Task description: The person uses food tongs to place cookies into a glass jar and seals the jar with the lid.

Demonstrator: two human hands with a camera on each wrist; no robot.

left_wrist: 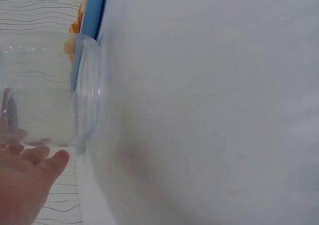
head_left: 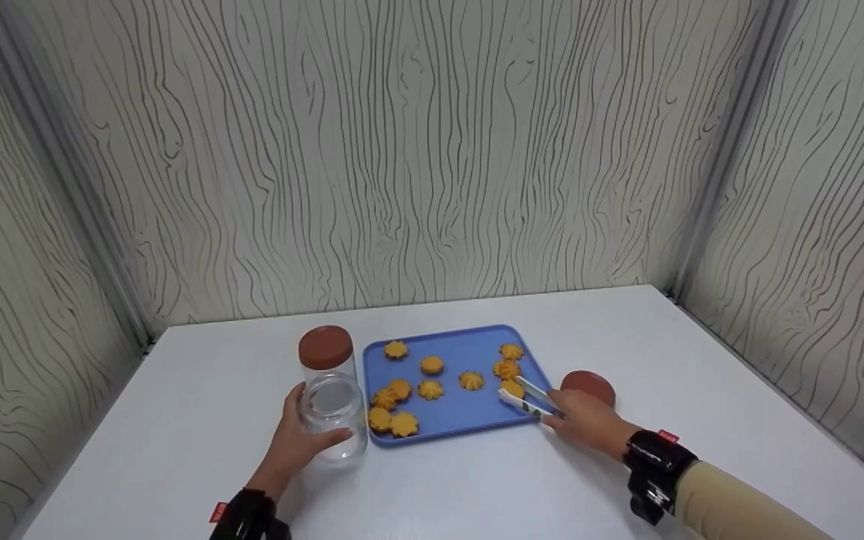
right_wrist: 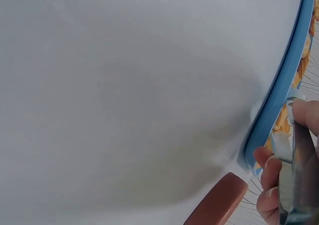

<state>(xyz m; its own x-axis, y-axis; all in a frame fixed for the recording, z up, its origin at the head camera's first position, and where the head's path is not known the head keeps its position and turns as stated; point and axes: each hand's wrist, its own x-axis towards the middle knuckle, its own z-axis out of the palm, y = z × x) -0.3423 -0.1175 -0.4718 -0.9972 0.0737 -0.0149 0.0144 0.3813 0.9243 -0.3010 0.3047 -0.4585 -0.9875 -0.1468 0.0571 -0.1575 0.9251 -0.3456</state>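
Observation:
My left hand [head_left: 298, 433] is cupped round a clear plastic jar [head_left: 349, 442] with no lid on, at the left side of a blue tray [head_left: 451, 416]. The thumb lies across the near side of this jar [left_wrist: 45, 90], and the fingers are on its left. In my right hand [head_left: 586, 420] is a pair of tongs [head_left: 526, 405] with a light patterned finish, reaching over the tray's right front corner. Their tips are spread at a yellow flower-shaped cookie [head_left: 511, 388]. Several similar cookies [head_left: 430, 389] lie scattered on the tray.
Behind the open jar stands another jar with a reddish-brown lid [head_left: 325, 347]. A loose reddish-brown lid [head_left: 588, 385] lies right of the tray, partly behind my right hand. The white table [head_left: 447, 495] ends at patterned panels [head_left: 402, 165] behind and on both sides.

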